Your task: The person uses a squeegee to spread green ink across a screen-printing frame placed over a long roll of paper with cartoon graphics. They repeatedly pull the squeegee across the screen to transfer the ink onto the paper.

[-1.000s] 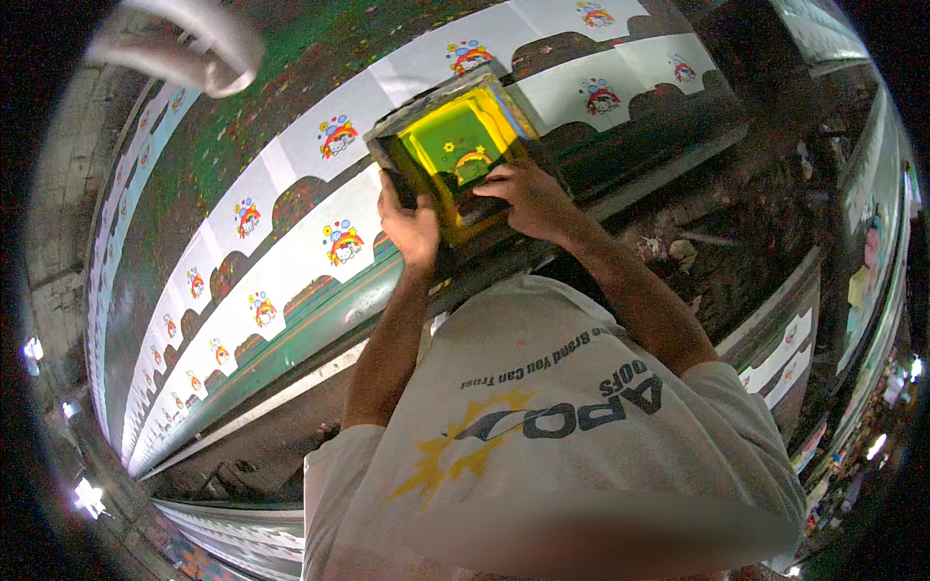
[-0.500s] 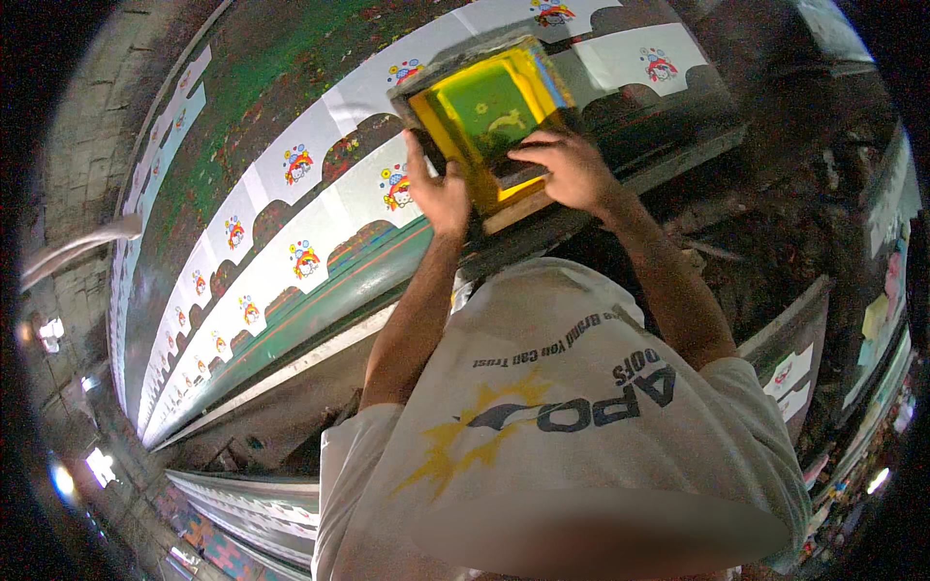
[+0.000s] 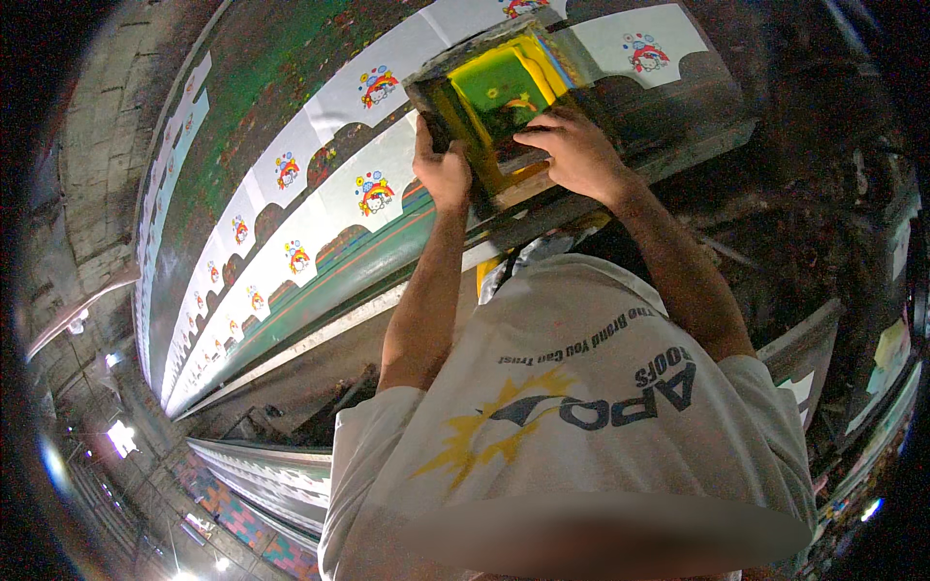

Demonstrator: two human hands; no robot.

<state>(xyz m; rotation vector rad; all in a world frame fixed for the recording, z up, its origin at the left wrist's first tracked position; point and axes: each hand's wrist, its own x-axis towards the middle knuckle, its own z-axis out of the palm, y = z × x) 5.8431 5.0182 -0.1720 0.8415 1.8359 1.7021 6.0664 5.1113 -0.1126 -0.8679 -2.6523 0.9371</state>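
A screen-printing frame (image 3: 494, 79) with a green mesh and yellow-stained inner borders lies tilted over the long printing table. My left hand (image 3: 444, 174) is closed around its left edge, the thumb up along the side. My right hand (image 3: 581, 160) reaches in over the near right side with its fingers bent together at the mesh. Something dark lies under those fingers, but shadow hides what it is. Left of the frame, white cut pieces (image 3: 334, 198) lie in rows, each with a small colourful cartoon and rainbow print. Another printed white piece (image 3: 620, 48) shows to the right.
The green table (image 3: 334, 254) runs far off to the left, with a pale rail (image 3: 320, 334) along its near edge. Another long table with white pieces (image 3: 262, 474) stands at the lower left. A dark, cluttered area (image 3: 775, 232) lies to the right.
The frame and both hands sit slightly farther right over the table. The dark area inside the frame has shifted away from me, covering more of the green mesh. The whole view has tilted slightly.
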